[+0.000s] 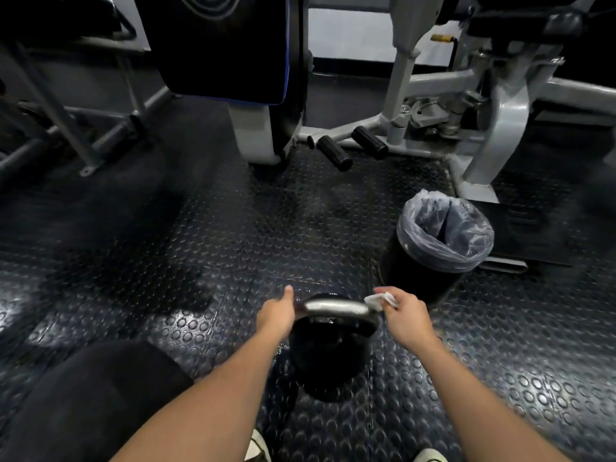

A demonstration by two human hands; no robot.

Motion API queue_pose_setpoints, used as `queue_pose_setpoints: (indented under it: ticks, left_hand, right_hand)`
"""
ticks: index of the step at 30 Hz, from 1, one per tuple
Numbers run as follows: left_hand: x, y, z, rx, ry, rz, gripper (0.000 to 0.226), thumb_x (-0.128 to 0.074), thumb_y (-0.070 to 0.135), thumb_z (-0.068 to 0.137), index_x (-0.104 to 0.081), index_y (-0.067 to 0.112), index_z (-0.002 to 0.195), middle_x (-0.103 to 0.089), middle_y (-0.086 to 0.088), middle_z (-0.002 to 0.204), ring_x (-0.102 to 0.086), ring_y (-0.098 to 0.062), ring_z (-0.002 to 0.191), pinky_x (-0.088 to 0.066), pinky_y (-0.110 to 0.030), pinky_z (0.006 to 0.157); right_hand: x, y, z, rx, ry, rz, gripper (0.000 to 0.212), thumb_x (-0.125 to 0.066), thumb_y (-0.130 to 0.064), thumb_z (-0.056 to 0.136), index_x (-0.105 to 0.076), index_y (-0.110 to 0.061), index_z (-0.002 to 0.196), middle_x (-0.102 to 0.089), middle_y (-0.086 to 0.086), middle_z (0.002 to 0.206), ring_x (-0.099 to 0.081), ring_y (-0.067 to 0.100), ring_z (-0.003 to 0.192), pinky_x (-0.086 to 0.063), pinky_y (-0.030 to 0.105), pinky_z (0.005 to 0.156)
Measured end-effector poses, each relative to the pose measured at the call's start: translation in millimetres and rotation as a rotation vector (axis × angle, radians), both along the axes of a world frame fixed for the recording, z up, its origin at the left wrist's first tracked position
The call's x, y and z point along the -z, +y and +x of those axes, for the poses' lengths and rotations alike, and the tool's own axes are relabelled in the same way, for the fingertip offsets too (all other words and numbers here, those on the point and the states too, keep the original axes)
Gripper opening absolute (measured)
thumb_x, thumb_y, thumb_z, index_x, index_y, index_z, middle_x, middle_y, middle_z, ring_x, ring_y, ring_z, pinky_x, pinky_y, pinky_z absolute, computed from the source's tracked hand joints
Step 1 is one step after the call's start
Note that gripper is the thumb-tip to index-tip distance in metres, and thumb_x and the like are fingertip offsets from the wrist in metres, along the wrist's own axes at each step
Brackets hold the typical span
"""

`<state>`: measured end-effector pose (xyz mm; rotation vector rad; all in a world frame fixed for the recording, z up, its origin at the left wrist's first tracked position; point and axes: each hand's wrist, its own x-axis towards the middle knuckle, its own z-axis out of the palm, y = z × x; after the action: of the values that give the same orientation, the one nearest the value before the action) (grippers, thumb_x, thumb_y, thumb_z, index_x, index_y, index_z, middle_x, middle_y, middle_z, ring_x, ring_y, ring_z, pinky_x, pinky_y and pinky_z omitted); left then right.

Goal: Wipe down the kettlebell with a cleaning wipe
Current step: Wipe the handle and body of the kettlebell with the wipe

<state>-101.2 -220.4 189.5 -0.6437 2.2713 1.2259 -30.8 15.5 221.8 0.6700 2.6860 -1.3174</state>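
- Where the studded rubber floor (233,248) fills the middle of the view, a black kettlebell (328,355) stands upright, its worn metal handle (336,307) uppermost.
- Left hand (276,313): fingers curled round the left end of the handle, thumb extended forward.
- Right hand (405,311): fingers pinching a crumpled white cleaning wipe (380,300), which touches the right end of the handle.
- Black waste bin (433,258) with a clear liner: on the floor just beyond and to the right of the kettlebell.
- Grey gym machines (500,105): farther back, well apart.
- Shoes (258,446): at the lower edge of the view.
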Motion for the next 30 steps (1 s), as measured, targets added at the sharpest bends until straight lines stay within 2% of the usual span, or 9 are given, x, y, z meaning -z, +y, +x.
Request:
queue_pose_setpoints:
  ticks: [2, 4, 9, 14, 18, 20, 23, 27, 30]
  left_hand:
    - [18.1, -3.9, -0.6, -0.087, -0.084, 0.080, 0.079, -0.022, 0.067, 0.103, -0.049, 0.007, 0.147, -0.048, -0.016, 0.153, -0.051, -0.033, 0.133, -0.036, -0.047, 0.114]
    - [34.2, -4.0, -1.6, -0.114, -0.130, 0.158, 0.086, -0.016, 0.072, 0.100, -0.038, 0.010, 0.156, -0.035, -0.017, 0.163, -0.034, -0.038, 0.149, -0.025, -0.056, 0.123]
    - [65.7, -3.6, -0.3, -0.176, -0.205, 0.339, 0.112, -0.014, 0.095, 0.076, -0.029, 0.021, 0.159, -0.032, -0.016, 0.165, -0.030, -0.040, 0.151, -0.023, -0.065, 0.122]
    - [82.0, -6.4, -0.3, -0.207, -0.212, 0.329, 0.158, -0.012, 0.114, 0.030, -0.033, 0.023, 0.158, -0.035, -0.015, 0.163, -0.033, -0.040, 0.149, -0.024, -0.064, 0.121]
    - [85.0, -3.5, -0.2, -0.193, -0.228, 0.305, 0.155, -0.008, 0.113, 0.035, -0.041, 0.020, 0.154, -0.046, -0.016, 0.156, -0.042, -0.041, 0.143, -0.027, -0.064, 0.120]
    - [83.2, -2.1, 1.9, -0.205, -0.218, 0.288, 0.157, -0.006, 0.113, 0.033, -0.041, 0.021, 0.155, -0.046, -0.016, 0.156, -0.042, -0.040, 0.143, -0.028, -0.064, 0.120]
    - [83.8, -1.0, 3.1, -0.201, -0.206, 0.292, 0.162, -0.006, 0.114, 0.028, -0.040, 0.021, 0.155, -0.043, -0.015, 0.158, -0.041, -0.039, 0.145, -0.029, -0.063, 0.119]
    - [93.0, 0.9, 3.1, -0.214, -0.200, 0.289, 0.154, -0.009, 0.115, 0.034, -0.044, 0.024, 0.153, -0.048, -0.013, 0.155, -0.045, -0.039, 0.142, -0.032, -0.063, 0.118]
    - [77.8, 3.6, 6.4, -0.223, -0.209, 0.274, 0.155, -0.007, 0.114, 0.033, -0.045, 0.023, 0.153, -0.048, -0.014, 0.155, -0.045, -0.039, 0.142, -0.029, -0.063, 0.119]
  right_hand:
    - [6.4, -1.5, -1.0, -0.031, -0.056, 0.008, 0.025, -0.053, -0.016, 0.103, -0.071, -0.027, 0.115, -0.072, 0.002, 0.095, -0.058, 0.008, 0.067, -0.036, 0.015, 0.050]
    - [11.2, -0.1, -2.3, -0.055, -0.106, 0.004, 0.021, -0.051, -0.021, 0.104, -0.070, -0.031, 0.106, -0.070, -0.001, 0.095, -0.057, 0.011, 0.074, -0.038, 0.018, 0.058]
    - [13.7, 3.8, -10.1, -0.040, -0.187, -0.068, 0.022, -0.051, -0.023, 0.102, -0.072, -0.027, 0.095, -0.069, 0.000, 0.085, -0.057, 0.015, 0.068, -0.041, 0.028, 0.062]
    - [-1.8, -3.3, -21.4, -0.138, -0.177, -0.086, 0.027, -0.054, -0.020, 0.098, -0.077, -0.024, 0.084, -0.074, -0.006, 0.093, -0.064, 0.019, 0.090, -0.044, 0.025, 0.074]
    - [-9.9, 5.9, -10.6, -0.129, -0.123, -0.050, 0.027, -0.055, -0.024, 0.100, -0.079, -0.033, 0.090, -0.077, -0.007, 0.094, -0.069, 0.023, 0.090, -0.047, 0.028, 0.073]
    - [-7.7, 11.7, -6.8, -0.119, -0.152, -0.027, 0.029, -0.053, -0.024, 0.101, -0.079, -0.032, 0.092, -0.077, 0.000, 0.088, -0.068, 0.031, 0.077, -0.044, 0.028, 0.062]
    - [-6.9, 5.2, -9.9, -0.137, -0.203, -0.010, 0.029, -0.048, -0.023, 0.103, -0.076, -0.026, 0.098, -0.074, 0.007, 0.080, -0.056, 0.017, 0.053, -0.039, 0.026, 0.053]
    - [-12.6, -6.0, -8.5, -0.159, -0.131, -0.030, 0.029, -0.050, -0.024, 0.103, -0.077, -0.033, 0.102, -0.076, -0.002, 0.098, -0.069, 0.025, 0.087, -0.052, 0.028, 0.073]
    - [-12.9, 1.9, 1.4, -0.101, -0.103, -0.047, 0.028, -0.052, -0.024, 0.102, -0.078, -0.034, 0.102, -0.076, -0.002, 0.085, -0.067, 0.028, 0.071, -0.050, 0.031, 0.063]
